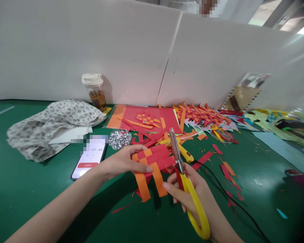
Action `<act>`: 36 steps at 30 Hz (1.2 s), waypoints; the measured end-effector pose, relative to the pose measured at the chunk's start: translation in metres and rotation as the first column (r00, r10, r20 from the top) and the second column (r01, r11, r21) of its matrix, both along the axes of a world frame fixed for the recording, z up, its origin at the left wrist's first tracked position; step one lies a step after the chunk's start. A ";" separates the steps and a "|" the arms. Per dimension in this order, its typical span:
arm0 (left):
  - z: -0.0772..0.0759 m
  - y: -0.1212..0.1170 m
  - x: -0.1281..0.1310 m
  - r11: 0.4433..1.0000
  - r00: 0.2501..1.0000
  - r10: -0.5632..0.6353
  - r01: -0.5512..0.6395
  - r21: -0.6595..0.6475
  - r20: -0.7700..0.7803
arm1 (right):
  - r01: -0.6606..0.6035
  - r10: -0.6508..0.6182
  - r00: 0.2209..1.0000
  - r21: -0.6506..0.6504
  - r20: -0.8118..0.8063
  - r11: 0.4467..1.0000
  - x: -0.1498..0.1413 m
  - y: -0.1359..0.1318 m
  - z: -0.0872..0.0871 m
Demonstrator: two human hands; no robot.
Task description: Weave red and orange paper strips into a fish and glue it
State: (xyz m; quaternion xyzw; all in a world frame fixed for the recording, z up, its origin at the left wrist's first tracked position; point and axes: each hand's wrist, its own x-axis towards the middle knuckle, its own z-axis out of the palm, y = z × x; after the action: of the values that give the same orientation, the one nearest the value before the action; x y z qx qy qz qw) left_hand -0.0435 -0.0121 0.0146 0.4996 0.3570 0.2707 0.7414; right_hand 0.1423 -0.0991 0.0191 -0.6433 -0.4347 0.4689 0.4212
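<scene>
Just in front of the phone (90, 157), above the green surface (27, 195), the left hand (121, 162) has its grip closed on a woven paper piece (152, 165) of red and orange strips, thumb on top and fingers underneath, pinching its left edge. The piece hangs clear of the surface, and its loose orange strip ends dangle below the weave. The right hand (192, 192) has its grip wrapped through the yellow handles of the scissors (183, 175); the blades point up and away, almost shut, and lie against the right edge of the woven piece. Whether the blades bite into paper cannot be told. The lower handle loop and the wrist are cut off by the frame edge.

Beyond the phone lie a flowered cloth (53, 125), a lidded cup (95, 91) and a dish of googly eyes (120, 139). To the right of the phone are red paper sheets (152, 118) and more woven pieces (205, 116). The phone's top is blurred out.
</scene>
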 end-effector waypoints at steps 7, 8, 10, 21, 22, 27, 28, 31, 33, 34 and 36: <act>-0.005 -0.005 0.009 0.990 0.978 0.116 -0.100 -0.097 0.171 | 0.096 -0.095 0.995 0.082 -0.014 0.992 0.006 0.014 -0.002; -0.005 -0.007 0.012 0.990 0.979 0.113 -0.097 -0.100 0.167 | 0.107 -0.105 0.994 0.092 -0.018 0.990 0.007 0.017 -0.003; -0.007 -0.012 0.018 0.988 0.980 0.132 -0.117 -0.104 0.152 | 0.118 -0.116 0.993 0.106 -0.026 0.987 0.009 0.021 -0.006; -0.018 -0.010 0.027 0.919 0.907 0.384 -0.356 -0.170 0.173 | -0.073 0.085 0.986 0.088 -0.141 0.993 0.007 0.022 -0.013; -0.018 -0.007 0.025 0.900 0.888 0.425 -0.393 -0.188 0.178 | -0.127 0.144 0.968 0.096 -0.204 0.987 0.008 0.021 -0.015; -0.024 0.004 0.015 0.856 0.800 0.506 -0.420 -0.302 0.323 | -0.371 0.392 0.760 0.150 -0.519 0.917 0.016 0.014 -0.026; -0.025 0.004 0.013 0.866 0.790 0.489 -0.391 -0.310 0.370 | -0.404 0.416 0.721 0.151 -0.555 0.902 0.018 0.013 -0.027; -0.027 0.002 0.011 0.929 0.783 0.366 -0.273 -0.251 0.503 | -0.457 0.448 0.642 0.159 -0.622 0.875 0.019 0.011 -0.028; -0.027 -0.001 0.011 0.968 0.804 0.247 -0.179 -0.176 0.540 | -0.480 0.449 0.607 0.148 -0.656 0.865 0.019 0.009 -0.028; -0.027 -0.003 0.012 0.981 0.820 0.191 -0.136 -0.139 0.539 | -0.491 0.446 0.595 0.137 -0.669 0.860 0.019 0.008 -0.029; -0.027 -0.006 0.012 0.994 0.853 0.102 -0.071 -0.080 0.512 | -0.515 0.446 0.583 0.115 -0.679 0.849 0.020 0.006 -0.029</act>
State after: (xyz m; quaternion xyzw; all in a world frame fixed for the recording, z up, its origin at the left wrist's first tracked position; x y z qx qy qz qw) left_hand -0.0315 -0.0183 -0.0128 0.3706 0.1758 0.4171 0.8110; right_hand 0.1620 -0.0927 -0.0101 -0.3014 -0.3830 0.7877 0.3769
